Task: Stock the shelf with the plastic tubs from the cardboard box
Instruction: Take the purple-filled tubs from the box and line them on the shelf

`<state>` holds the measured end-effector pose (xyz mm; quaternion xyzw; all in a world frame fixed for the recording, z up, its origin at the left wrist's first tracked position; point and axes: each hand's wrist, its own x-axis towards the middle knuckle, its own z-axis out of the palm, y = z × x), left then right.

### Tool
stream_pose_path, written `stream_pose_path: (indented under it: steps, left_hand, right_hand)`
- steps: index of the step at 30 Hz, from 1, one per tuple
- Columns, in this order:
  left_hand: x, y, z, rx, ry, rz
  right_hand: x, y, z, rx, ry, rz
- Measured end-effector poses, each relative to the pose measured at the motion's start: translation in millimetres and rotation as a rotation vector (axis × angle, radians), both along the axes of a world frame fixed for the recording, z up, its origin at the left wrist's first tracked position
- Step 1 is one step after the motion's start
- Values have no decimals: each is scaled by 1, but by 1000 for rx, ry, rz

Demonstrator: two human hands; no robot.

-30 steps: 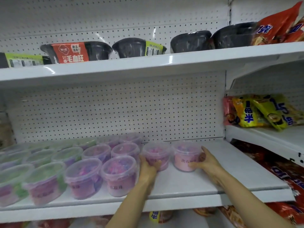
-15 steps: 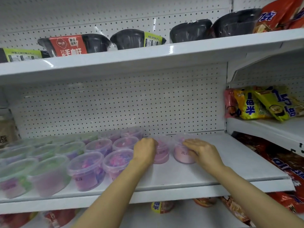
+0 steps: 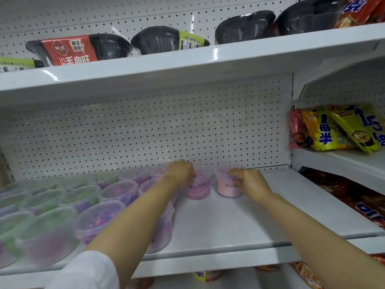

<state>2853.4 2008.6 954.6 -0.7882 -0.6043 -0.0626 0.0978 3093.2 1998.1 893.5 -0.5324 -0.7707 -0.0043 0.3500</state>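
Two clear plastic tubs with pink contents stand near the back of the white middle shelf [image 3: 239, 222]. My left hand [image 3: 180, 172] lies over the top of the left pink tub [image 3: 198, 187], fingers curled round its lid. My right hand [image 3: 248, 181] covers the right pink tub [image 3: 226, 187] from the right, fingers bent over its rim. To the left, several more tubs with purple [image 3: 118, 193] and green [image 3: 50, 224] contents stand in rows. The cardboard box is out of sight.
Black food bowls [image 3: 108, 47] line the upper shelf [image 3: 187, 59]. Yellow snack bags [image 3: 341, 130] lie on the neighbouring shelf at right, red bags [image 3: 358, 201] below them. A pegboard wall backs the shelf. Bare shelf surface lies right of the two pink tubs.
Both hands have slid the two pink tubs from the shelf's middle back toward the pegboard. The hands went from the tubs' sides to over their tops.
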Motion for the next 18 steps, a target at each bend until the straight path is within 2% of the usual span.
stream_pose_path:
  steps: [10, 13, 16, 18]
  left_hand:
    - [-13, 48, 2, -6, -1, -56]
    - [-16, 52, 7, -27, 27, -75]
    - [-19, 56, 10, -44, 35, -75]
    - [-21, 59, 9, -35, 42, -74]
  right_hand:
    - [-8, 40, 1, -19, -40, -74]
    - [-7, 43, 5, 15, -151, -133]
    - [-4, 43, 6, 160, -244, -160]
    - [0, 44, -1, 195, -413, -200]
